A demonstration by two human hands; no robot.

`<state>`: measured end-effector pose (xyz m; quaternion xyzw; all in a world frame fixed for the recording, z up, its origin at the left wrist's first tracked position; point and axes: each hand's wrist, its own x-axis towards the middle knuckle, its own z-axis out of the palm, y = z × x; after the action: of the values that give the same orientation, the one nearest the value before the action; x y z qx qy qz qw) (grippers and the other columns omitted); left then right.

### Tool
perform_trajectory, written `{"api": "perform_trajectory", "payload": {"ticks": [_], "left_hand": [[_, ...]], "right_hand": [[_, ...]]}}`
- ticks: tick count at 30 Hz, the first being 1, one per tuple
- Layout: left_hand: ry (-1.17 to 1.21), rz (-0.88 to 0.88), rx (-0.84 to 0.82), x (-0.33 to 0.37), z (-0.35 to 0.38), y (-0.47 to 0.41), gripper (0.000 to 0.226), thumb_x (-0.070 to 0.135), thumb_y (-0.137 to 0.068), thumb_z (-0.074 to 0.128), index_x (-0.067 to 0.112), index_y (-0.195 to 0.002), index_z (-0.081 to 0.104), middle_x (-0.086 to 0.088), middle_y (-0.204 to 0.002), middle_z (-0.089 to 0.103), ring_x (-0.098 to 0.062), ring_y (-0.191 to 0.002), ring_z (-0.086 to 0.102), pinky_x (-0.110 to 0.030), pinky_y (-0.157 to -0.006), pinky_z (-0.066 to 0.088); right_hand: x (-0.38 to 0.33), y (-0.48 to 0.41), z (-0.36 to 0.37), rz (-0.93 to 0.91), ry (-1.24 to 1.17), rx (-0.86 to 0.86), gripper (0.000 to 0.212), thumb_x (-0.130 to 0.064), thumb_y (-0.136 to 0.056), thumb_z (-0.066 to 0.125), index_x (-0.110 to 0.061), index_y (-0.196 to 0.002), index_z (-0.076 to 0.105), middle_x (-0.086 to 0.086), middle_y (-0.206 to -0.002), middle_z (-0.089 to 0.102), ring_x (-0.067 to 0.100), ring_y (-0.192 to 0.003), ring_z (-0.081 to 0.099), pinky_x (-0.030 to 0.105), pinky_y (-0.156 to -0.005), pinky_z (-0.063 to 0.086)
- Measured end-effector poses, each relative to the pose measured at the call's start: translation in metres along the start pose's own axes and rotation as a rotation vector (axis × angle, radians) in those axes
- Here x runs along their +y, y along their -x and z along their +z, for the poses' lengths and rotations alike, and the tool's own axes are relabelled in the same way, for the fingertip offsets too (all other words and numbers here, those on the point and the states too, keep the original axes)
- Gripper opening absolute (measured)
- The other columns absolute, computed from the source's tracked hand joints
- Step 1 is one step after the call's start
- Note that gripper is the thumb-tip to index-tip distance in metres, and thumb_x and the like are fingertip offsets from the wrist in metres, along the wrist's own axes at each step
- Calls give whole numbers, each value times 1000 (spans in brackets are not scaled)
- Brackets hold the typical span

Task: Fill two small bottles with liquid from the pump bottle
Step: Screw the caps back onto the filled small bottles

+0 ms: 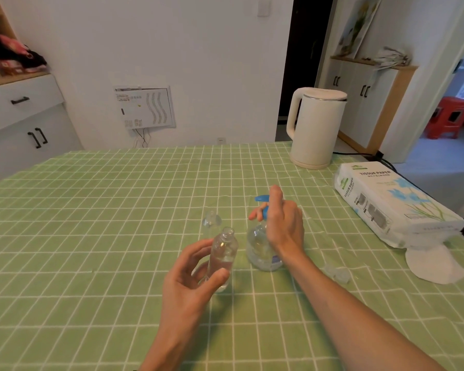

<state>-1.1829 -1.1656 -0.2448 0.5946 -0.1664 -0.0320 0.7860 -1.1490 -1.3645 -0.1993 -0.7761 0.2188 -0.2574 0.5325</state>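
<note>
Left hand (pixel 190 274), nearest, holds the small bottle (pixel 223 253) upright btw thumb and loosely curled fingers, just left of the pump bottle (pixel 261 253). Right hand (pixel 283 226) is curled on its blue pump head. Better to bring the open mouth under the nozzle tip first, then press slowly. Liquid levels are hard to see. The second small bottle (pixel 211 220) behind is blurred.

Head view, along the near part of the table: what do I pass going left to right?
left hand holding the open small bottle → pump bottle, gripped at its top by the right hand → clear caps → tissue paper pack
</note>
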Motion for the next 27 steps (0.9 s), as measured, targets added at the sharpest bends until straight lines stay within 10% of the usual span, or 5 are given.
{"api": "perform_trajectory", "payload": {"ticks": [5,8,14,27], "left_hand": [[43,-14,3,-4,-12,5,59,18,-64,98,30,-117,75,-7,-123,77,-37,-117,73,-55,-103,55],[54,-35,12,-10,-20,7,57,-2,-63,89,28,-110,78,-9,-120,78,-39,-112,75,-63,-105,52],[15,10,-5,-17,-29,18,66,-11,-60,81,32,-110,80,-10,-117,80,-32,-106,79,-27,-89,64],[-86,13,-128,-4,-32,50,58,-6,-74,79,31,-118,74,-9,-118,76,-29,-110,75,-33,-98,60]], "right_hand": [[-11,3,-23,55,-84,-237,70,-79,-95,27,-36,-80,80,-26,-63,68,6,-68,62,33,-77,44],[-14,10,-51,17,-53,-269,57,-76,-100,29,-38,-108,71,-44,-80,64,-21,-79,61,22,-80,39],[13,37,-119,-37,544,-161,63,-62,-98,64,-34,-153,51,-16,-153,55,8,-138,52,36,-115,44],[71,86,-149,82,793,-147,69,-44,-95,80,-27,-154,49,-12,-131,60,11,-112,61,35,-101,55]]}}
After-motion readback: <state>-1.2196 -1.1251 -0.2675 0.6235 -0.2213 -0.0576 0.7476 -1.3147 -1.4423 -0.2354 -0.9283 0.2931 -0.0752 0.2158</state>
